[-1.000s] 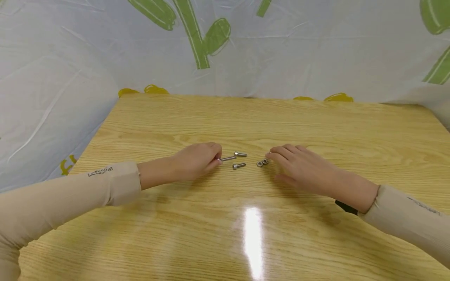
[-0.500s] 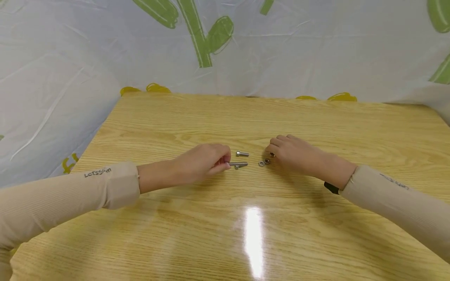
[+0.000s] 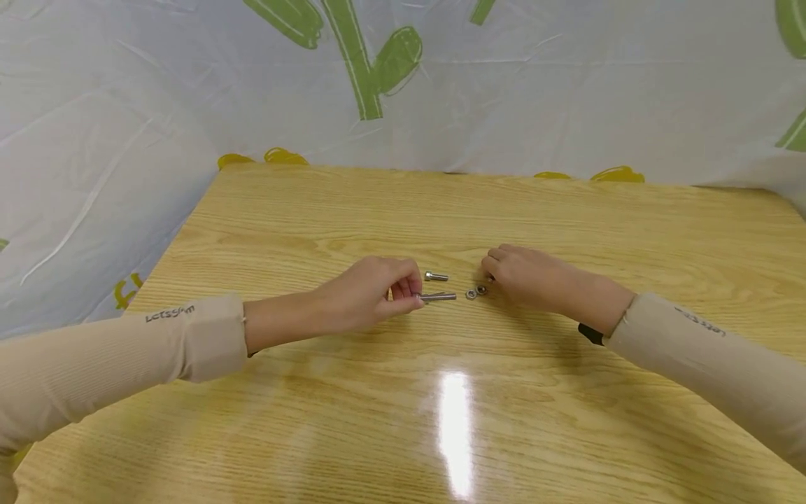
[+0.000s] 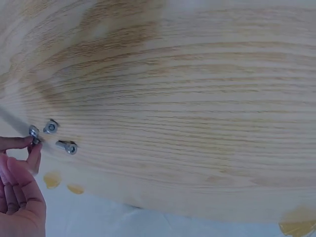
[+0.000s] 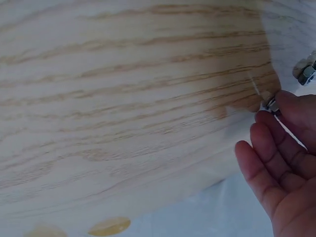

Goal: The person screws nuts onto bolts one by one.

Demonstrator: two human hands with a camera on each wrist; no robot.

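My left hand pinches a silver socket-head bolt between thumb and fingers, its threaded end pointing right. A second bolt lies on the wooden table just beyond it. The third bolt shows in the left wrist view; in the head view the held bolt mostly covers it. To the right, my right hand has thumb and index finger together on a small hex nut, its other fingers loosely bent. Two more nuts, one nearer the left hand and its neighbour, lie close by the right fingertips.
The wood-grain table ends at a far edge against a pale plastic sheet printed with green leaves and yellow shapes. A bright light reflection lies on the near tabletop. A dark band shows at the right wrist.
My left hand has moved right with the bolt, which now overlaps the near bolt. The right hand's spread fingers have drawn together on a nut. The head view has shifted slightly.
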